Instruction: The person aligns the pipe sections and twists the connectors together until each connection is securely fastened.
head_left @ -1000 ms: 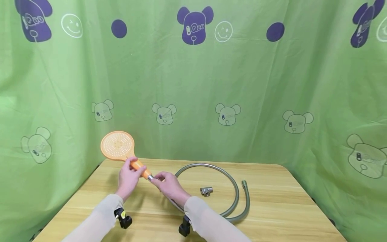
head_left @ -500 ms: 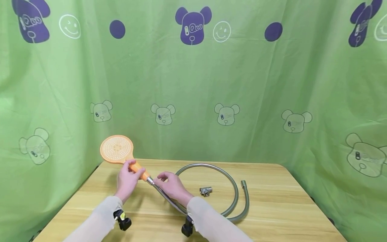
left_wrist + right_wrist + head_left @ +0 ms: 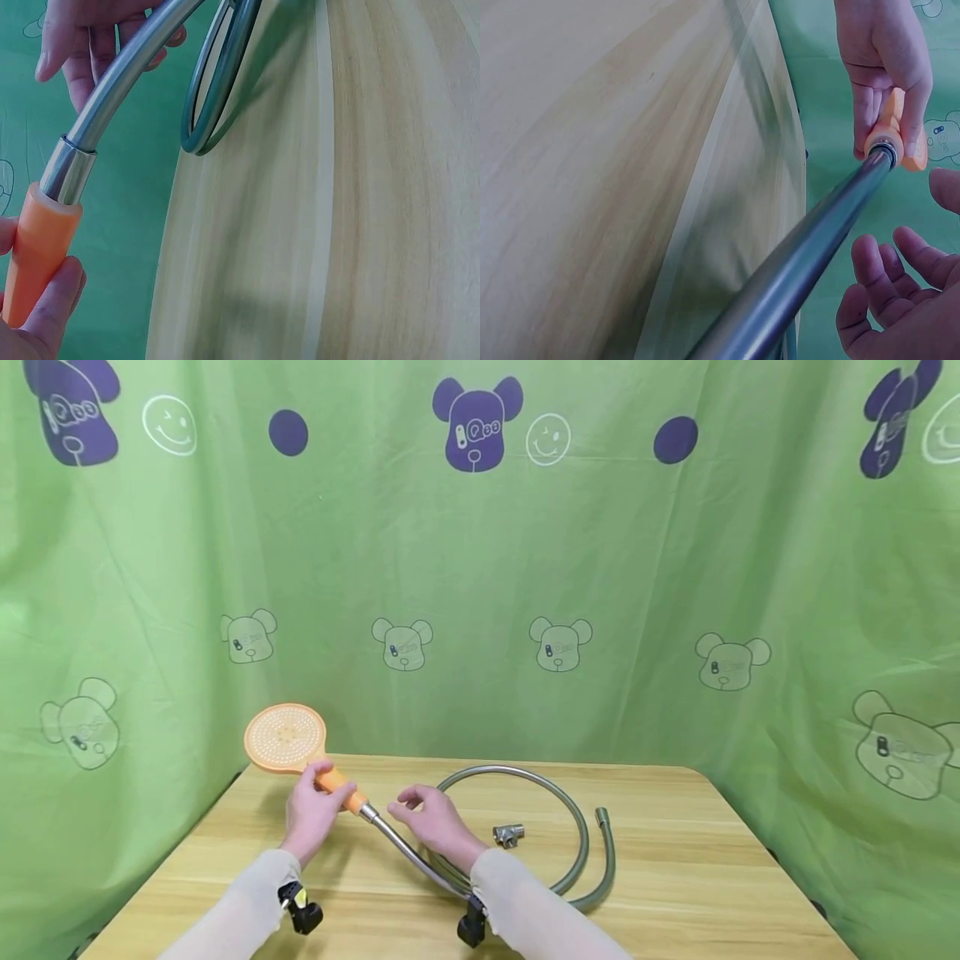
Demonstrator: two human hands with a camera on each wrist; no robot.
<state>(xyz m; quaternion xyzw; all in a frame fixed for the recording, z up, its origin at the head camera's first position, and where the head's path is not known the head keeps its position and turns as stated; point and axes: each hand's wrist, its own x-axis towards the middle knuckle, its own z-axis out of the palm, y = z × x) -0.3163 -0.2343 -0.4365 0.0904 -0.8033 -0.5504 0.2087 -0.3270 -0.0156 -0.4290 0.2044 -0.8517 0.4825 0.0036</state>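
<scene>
While my left hand grips the shower head at the table's left, my right hand — fingers loosely curved, empty — hovers nearby. The attached hose loops across the table's middle.

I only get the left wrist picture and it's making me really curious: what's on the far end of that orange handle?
Observer: A round, orange-rimmed shower head, with lots of tiny pale dots on its face.
Operator: Cool! And that right hand behind the hose, is it holding on?
Observer: No. In the right wrist view, green shows in a gap between the fingers and the hose.
Operator: Is there anything else on the table that I can't see?
Observer: Yes, the head view shows a small, shiny metal fitting lying inside the hose's loop.
</scene>
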